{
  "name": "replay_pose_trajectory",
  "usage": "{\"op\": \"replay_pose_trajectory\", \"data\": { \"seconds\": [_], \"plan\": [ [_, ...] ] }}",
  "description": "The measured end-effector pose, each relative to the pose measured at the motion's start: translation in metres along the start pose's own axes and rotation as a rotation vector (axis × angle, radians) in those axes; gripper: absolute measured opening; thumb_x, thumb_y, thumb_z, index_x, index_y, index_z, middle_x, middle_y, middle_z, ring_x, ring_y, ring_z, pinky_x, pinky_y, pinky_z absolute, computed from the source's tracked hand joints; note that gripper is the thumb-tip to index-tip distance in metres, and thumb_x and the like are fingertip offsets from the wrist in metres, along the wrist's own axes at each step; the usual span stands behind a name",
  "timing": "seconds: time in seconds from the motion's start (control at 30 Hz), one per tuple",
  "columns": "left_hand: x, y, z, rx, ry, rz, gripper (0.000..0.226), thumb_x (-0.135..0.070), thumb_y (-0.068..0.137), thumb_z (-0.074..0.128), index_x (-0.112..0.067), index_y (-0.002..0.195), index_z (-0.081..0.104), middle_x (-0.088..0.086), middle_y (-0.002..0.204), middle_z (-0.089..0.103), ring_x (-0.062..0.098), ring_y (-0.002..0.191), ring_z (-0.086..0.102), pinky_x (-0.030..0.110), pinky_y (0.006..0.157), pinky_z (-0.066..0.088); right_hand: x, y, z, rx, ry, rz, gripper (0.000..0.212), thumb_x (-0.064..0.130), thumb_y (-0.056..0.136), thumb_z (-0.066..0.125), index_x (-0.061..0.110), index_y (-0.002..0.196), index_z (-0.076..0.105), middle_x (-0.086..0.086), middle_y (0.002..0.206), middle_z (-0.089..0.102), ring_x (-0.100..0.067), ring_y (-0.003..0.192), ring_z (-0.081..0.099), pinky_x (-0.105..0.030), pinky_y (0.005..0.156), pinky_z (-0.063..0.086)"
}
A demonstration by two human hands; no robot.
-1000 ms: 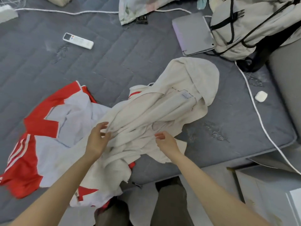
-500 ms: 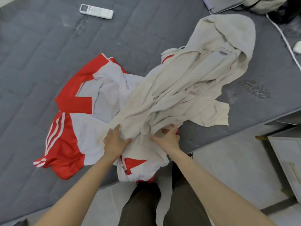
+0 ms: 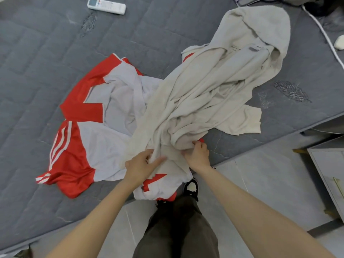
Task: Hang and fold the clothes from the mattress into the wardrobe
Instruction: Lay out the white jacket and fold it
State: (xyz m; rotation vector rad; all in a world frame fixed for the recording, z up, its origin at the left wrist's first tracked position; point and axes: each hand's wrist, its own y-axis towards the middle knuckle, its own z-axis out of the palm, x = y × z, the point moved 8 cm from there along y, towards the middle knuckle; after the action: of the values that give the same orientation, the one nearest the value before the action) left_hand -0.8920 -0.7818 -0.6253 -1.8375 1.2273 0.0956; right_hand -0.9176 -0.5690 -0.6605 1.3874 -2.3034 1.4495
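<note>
While the person stands at the near edge of the grey quilted mattress [image 3: 37,62], both hands are on the beige cotton hooded sweatshirt [image 3: 214,90]. Left hand [image 3: 138,165] — fingers curled into a bunched fold at the hem end, clamped on the cloth. Right hand [image 3: 198,155] — fingers curled round the hem edge, also gripping; a short strip of fabric sits between the two hands.

Sweatshirt lies crumpled on the mattress, hem at the near edge, hood spread toward the far right side. It overlaps a red-and-white sports jersey with white stripes [image 3: 89,131], which lies mid-mattress and hangs partly over the near edge.

White remote control [image 3: 106,6] sits at the mattress's far side, well apart from the clothes. White cable [image 3: 323,34] crosses the mattress's right corner. Off the mattress: grey tiled floor [image 3: 260,183] and a pale cabinet corner [image 3: 327,164] beyond the right end.
</note>
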Motion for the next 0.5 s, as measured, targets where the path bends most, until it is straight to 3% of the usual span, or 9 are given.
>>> {"op": "replay_pose_trajectory", "data": {
  "seconds": [0.07, 0.13, 0.2, 0.23, 0.3, 0.37, 0.43, 0.5],
  "plan": [
    [0.004, -0.002, 0.007, 0.057, -0.067, -0.030, 0.048, -0.072, 0.088, 0.036, -0.033, 0.088, 0.065, -0.014, 0.084, 0.064, 0.008, 0.087, 0.058, 0.035, 0.093, 0.039, -0.002, 0.001, -0.003, -0.019, -0.090, -0.048, 0.037, 0.019, 0.095, 0.055, 0.005, 0.127, 0.045, -0.015, 0.135, 0.039, -0.032, 0.122, 0.037, -0.036, 0.095, 0.035],
    [0.018, 0.002, -0.002, -0.078, -0.155, -0.109, 0.046, -0.055, 0.097, 0.036, -0.026, 0.100, 0.071, 0.003, 0.112, 0.063, 0.023, 0.108, 0.055, 0.046, 0.103, 0.037, -0.002, -0.002, -0.006, -0.038, -0.046, -0.086, 0.023, 0.014, 0.095, 0.051, 0.005, 0.116, 0.049, -0.012, 0.120, 0.052, -0.029, 0.110, 0.047, -0.038, 0.087, 0.042],
    [0.043, 0.002, -0.009, -0.210, -0.175, -0.267, 0.035, -0.040, 0.096, 0.050, -0.031, 0.130, 0.056, 0.014, 0.145, 0.035, 0.034, 0.130, 0.035, 0.046, 0.111, 0.028, -0.005, -0.010, -0.006, -0.042, 0.132, -0.062, 0.010, 0.014, 0.095, 0.047, 0.009, 0.103, 0.045, -0.005, 0.093, 0.058, -0.025, 0.088, 0.056, -0.035, 0.068, 0.046],
    [0.056, -0.001, -0.008, -0.215, -0.232, -0.378, 0.053, -0.038, 0.092, 0.058, -0.034, 0.142, 0.040, 0.016, 0.151, 0.022, 0.037, 0.134, 0.029, 0.047, 0.110, 0.028, -0.007, -0.016, -0.006, -0.068, 0.210, -0.050, 0.006, 0.015, 0.096, 0.046, 0.012, 0.097, 0.041, -0.001, 0.082, 0.056, -0.021, 0.077, 0.055, -0.028, 0.058, 0.043],
    [0.080, -0.004, 0.005, -0.186, -0.586, -0.563, 0.091, -0.033, 0.083, 0.073, -0.033, 0.151, 0.012, 0.016, 0.151, 0.022, 0.037, 0.132, 0.034, 0.050, 0.106, 0.038, -0.012, -0.030, -0.006, -0.156, 0.320, -0.031, 0.013, 0.016, 0.096, 0.047, 0.014, 0.089, 0.037, 0.003, 0.074, 0.051, -0.012, 0.063, 0.049, -0.014, 0.047, 0.034],
    [0.098, -0.003, 0.016, -0.187, -0.915, -0.673, 0.103, -0.025, 0.077, 0.080, -0.025, 0.151, 0.009, 0.017, 0.145, 0.035, 0.039, 0.128, 0.044, 0.054, 0.103, 0.043, -0.018, -0.043, -0.004, -0.245, 0.439, 0.019, 0.016, 0.018, 0.095, 0.052, 0.015, 0.086, 0.039, 0.004, 0.073, 0.050, -0.006, 0.061, 0.046, -0.010, 0.047, 0.036],
    [0.106, 0.001, 0.019, -0.140, -0.999, -0.697, 0.094, -0.022, 0.075, 0.082, -0.012, 0.148, 0.022, 0.021, 0.140, 0.044, 0.047, 0.129, 0.042, 0.055, 0.105, 0.039, -0.024, -0.056, -0.003, -0.336, 0.559, 0.072, 0.018, 0.022, 0.093, 0.058, 0.016, 0.085, 0.044, 0.006, 0.074, 0.051, -0.005, 0.064, 0.047, -0.010, 0.050, 0.037],
    [0.104, 0.005, 0.020, -0.080, -1.056, -0.646, 0.071, -0.016, 0.078, 0.079, -0.001, 0.138, 0.044, 0.019, 0.133, 0.055, 0.041, 0.123, 0.051, 0.049, 0.102, 0.045, -0.027, -0.070, -0.001, -0.417, 0.628, 0.105, 0.020, 0.025, 0.089, 0.065, 0.018, 0.082, 0.047, 0.008, 0.075, 0.053, -0.007, 0.067, 0.048, -0.015, 0.054, 0.039]
  ]
}}
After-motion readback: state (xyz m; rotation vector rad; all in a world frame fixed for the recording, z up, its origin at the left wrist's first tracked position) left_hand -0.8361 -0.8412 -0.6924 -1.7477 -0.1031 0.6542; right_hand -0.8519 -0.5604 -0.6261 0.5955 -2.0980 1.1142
